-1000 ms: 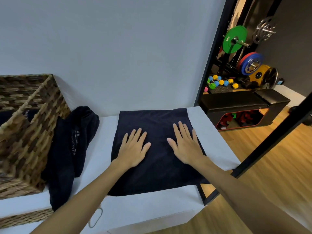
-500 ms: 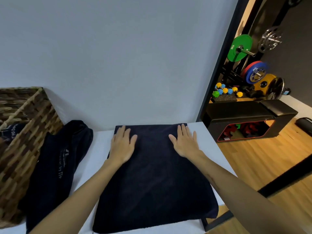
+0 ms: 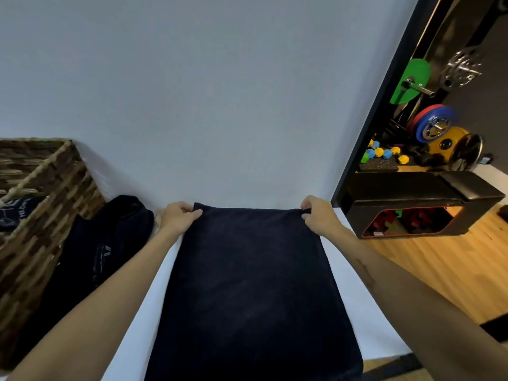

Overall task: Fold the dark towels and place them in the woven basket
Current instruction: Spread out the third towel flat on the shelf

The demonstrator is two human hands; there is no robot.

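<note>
From the head camera, a dark towel (image 3: 253,287) lay flat on the white table (image 3: 365,306), stretching from its far edge by the wall back toward the person. The left hand (image 3: 178,219) pinched the far left corner of that towel, thumb on top and fingers curled behind the edge. The right hand (image 3: 319,215) did the same at the far right corner, fingers curled round the cloth. Both hands were narrow and closed on the towel's far edge, which ran straight between them. Both bare forearms reached forward along the towel's two sides.

Left of the left hand, just beside it, a second dark towel (image 3: 90,257) sat crumpled in a heap, with pale lettering on it too small to read. This heap leaned against the side of the woven basket (image 3: 52,193), which stood farther left of the left hand, touching the heap. Inside the basket, dark cloth (image 3: 16,213) with pale print showed above the rim; whether it was folded could not be told.

Right of the right hand, past a black door frame (image 3: 382,97), stood a black padded bench (image 3: 423,188) on a wooden floor (image 3: 428,268). Behind the bench were small coloured dumbbells (image 3: 384,154), and a green weight plate (image 3: 411,81) hung on a bar, well apart from the right hand.
</note>
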